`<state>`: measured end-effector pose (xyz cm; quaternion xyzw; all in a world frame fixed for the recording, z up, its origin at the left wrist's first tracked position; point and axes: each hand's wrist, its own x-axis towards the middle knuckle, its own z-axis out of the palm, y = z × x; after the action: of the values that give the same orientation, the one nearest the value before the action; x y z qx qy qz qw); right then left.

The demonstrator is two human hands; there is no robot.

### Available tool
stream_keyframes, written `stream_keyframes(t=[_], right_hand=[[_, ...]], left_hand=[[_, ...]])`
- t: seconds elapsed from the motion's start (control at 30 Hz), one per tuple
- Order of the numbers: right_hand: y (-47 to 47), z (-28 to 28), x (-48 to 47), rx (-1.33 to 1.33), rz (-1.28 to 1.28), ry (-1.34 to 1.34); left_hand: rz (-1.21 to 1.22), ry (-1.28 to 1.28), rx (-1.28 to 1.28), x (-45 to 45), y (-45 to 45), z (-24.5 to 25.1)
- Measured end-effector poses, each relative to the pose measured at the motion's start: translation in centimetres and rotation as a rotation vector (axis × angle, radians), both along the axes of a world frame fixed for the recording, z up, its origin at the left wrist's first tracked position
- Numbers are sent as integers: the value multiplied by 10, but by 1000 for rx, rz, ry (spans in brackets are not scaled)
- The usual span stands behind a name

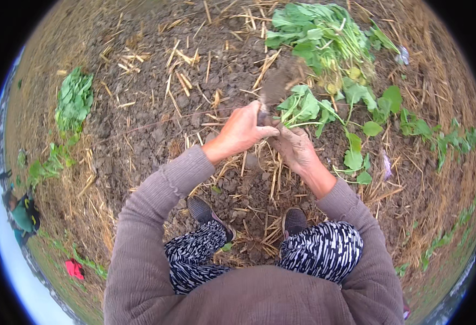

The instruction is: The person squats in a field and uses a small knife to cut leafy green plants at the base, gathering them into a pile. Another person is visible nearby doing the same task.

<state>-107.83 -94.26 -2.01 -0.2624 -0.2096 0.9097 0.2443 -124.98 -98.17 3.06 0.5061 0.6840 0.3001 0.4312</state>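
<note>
My left hand (240,129) and my right hand (297,149) meet over the soil in front of me. In my right hand, whose fingers are soiled, are the stems of a green leafy seedling (303,105). Its leaves point away from me, and its roots are hidden. The fingers of my left hand curl around the dark end of a blurred brown object (282,83), perhaps a small digging tool; its exact shape cannot be told. A large bundle of pulled leafy seedlings (323,38) lies beyond, with yellowed leaves and roots towards me.
A thin reddish string (173,119) crosses the cloddy, straw-strewn soil (140,97). Another seedling bundle (74,97) lies at left. Leafy plants (353,156) stand by my right hand. Far left is another person (22,215), with a red item (74,268) on the ground nearby.
</note>
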Motion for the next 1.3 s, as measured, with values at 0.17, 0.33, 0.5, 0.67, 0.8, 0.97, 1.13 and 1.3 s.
stream_keyframes(t=[0.17, 0.33, 0.5, 0.67, 0.8, 0.97, 1.13, 1.3], right_hand=[[-6, -12, -11, -165, -48, 15], [-10, -22, -19, -303, -36, 80], [-26, -31, -27, -322, -49, 85], [-28, -31, -10, -306, 31, 84], [-17, -28, 24, 310, 146, -600], [-41, -39, 56, -271, 159, -5], [-50, -48, 87, -403, -28, 175], [-39, 6, 175, -131, -442, 36]], left_hand=[[100, -25, 38, -1, -11, 1], [52, 312, 76, -11, -32, -4], [151, 141, -56, 12, -58, -25], [262, 109, -58, 26, -66, -35], [339, 23, -60, 27, -65, -28], [149, -42, 38, 56, -62, -14], [-201, -106, -199, 89, -64, -10], [-207, 166, -172, 59, -39, -10]])
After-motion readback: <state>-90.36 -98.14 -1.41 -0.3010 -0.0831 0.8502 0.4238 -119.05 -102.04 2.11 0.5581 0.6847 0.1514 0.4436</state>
